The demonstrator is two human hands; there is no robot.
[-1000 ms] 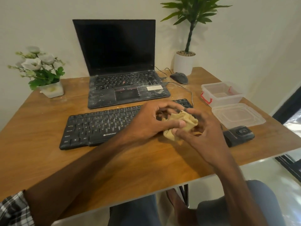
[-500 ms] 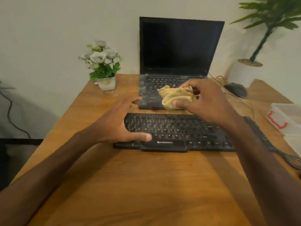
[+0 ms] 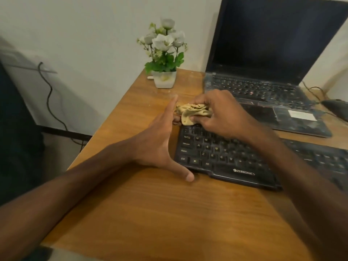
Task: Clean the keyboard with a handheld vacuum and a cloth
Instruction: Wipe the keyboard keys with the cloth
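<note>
A black keyboard (image 3: 235, 157) lies on the wooden desk (image 3: 169, 213). My right hand (image 3: 224, 113) is shut on a bunched tan cloth (image 3: 192, 112) and presses it at the keyboard's far left corner. My left hand (image 3: 162, 142) rests flat and spread against the keyboard's left end, thumb along its front edge, fingers pointing away from me. The handheld vacuum is out of view.
A dusty open laptop (image 3: 263, 95) stands behind the keyboard. A small white pot of white flowers (image 3: 163, 59) sits at the desk's far left corner. A mouse (image 3: 335, 106) lies at the right edge. A black cable (image 3: 49, 95) hangs by the wall left of the desk.
My right hand has carried the cloth from the keyboard's right end to its far left corner. My left hand let go of the cloth and settled at the keyboard's left end. The view swung left.
</note>
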